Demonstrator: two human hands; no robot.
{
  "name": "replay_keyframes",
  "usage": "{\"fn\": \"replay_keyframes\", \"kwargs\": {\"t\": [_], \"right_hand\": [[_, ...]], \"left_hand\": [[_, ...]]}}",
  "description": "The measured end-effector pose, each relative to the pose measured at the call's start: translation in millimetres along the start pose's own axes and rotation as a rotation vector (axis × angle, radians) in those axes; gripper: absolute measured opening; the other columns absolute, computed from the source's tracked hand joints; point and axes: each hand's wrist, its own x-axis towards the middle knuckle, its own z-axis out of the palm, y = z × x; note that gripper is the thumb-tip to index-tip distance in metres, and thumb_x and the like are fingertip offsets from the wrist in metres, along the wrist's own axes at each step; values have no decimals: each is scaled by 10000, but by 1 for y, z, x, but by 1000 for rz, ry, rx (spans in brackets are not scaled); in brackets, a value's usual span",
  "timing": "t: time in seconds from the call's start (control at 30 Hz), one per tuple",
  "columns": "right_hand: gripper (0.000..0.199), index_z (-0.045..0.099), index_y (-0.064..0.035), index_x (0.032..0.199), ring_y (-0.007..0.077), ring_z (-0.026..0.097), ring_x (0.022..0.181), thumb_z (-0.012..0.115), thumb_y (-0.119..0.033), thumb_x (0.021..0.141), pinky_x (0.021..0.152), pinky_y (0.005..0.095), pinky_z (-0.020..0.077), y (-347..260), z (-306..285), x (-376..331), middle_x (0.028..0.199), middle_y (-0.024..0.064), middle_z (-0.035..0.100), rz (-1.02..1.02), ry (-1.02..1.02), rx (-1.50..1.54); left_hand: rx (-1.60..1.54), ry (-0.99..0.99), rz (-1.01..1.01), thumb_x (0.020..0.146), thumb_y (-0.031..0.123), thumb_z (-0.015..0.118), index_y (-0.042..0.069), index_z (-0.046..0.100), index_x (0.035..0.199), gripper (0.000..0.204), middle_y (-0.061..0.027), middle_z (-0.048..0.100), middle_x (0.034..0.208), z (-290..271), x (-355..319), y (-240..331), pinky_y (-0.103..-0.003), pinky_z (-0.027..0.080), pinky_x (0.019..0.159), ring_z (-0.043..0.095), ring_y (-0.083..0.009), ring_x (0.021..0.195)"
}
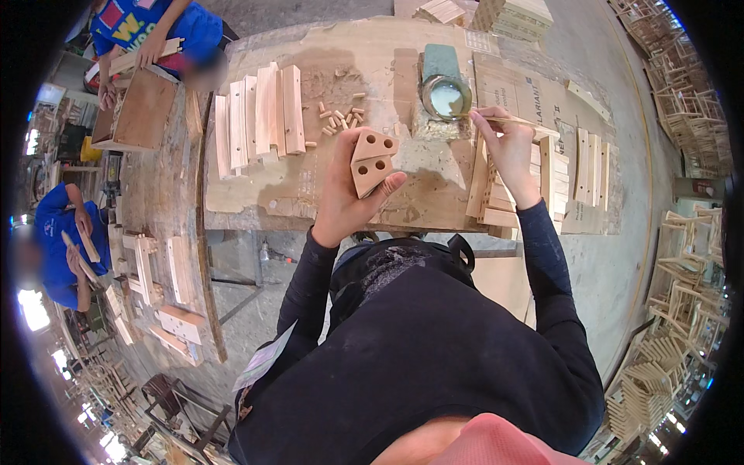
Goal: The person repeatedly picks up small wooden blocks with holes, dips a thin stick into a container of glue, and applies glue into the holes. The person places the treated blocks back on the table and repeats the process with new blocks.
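L hand [345,190]: 2 drilled blks [373,155]; R hand [510,151]: 1 stick [518,121].

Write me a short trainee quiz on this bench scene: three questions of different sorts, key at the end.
1. True or false: the right hand holds a thin stick.
2. Which lies between the row of wooden slats and the pot of whitish liquid?
A) a folded cloth
B) a pile of short wooden dowels
C) a hammer
3. How many drilled holes show in the wooden pieces held by the left hand?

Key: 1 True; 2 B; 3 Four.
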Motion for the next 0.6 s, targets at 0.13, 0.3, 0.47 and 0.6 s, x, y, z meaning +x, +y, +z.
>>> {"fn": "replay_keyframes", "kwargs": {"t": [0.13,0.3,0.47,0.6], "right_hand": [[160,734,-21,914,112,717,722,734,-181,898,623,235,536,2,9,-3,812,51,744,71,6,86],[153,711,-10,959,126,712,769,715,-157,920,664,219,542,15,21,-10,870,68,743,263,31,446],[174,643,34,1068,180,717,884,670,-84,944,747,252,586,10,19,-6,985,146,725,544,143,944],[164,653,-5,1049,193,716,930,681,-125,942,777,281,600,22,14,-2,1013,132,724,715,144,1037]], "left_hand": [[1,2,11,806,203,841,69,462,1236,589,-28,565,1062,-2,-1,-7,-263,486,812,547,-116,952],[61,7,33,801,199,843,61,480,1231,579,-46,577,1086,-1,1,-2,-293,485,846,558,-142,977],[44,-21,19,791,176,842,61,493,1218,563,-56,588,1093,1,1,-9,-302,483,847,568,-152,988],[118,-40,77,790,136,829,63,494,1219,550,-57,590,1070,1,4,-7,-298,483,832,571,-146,977]]}}
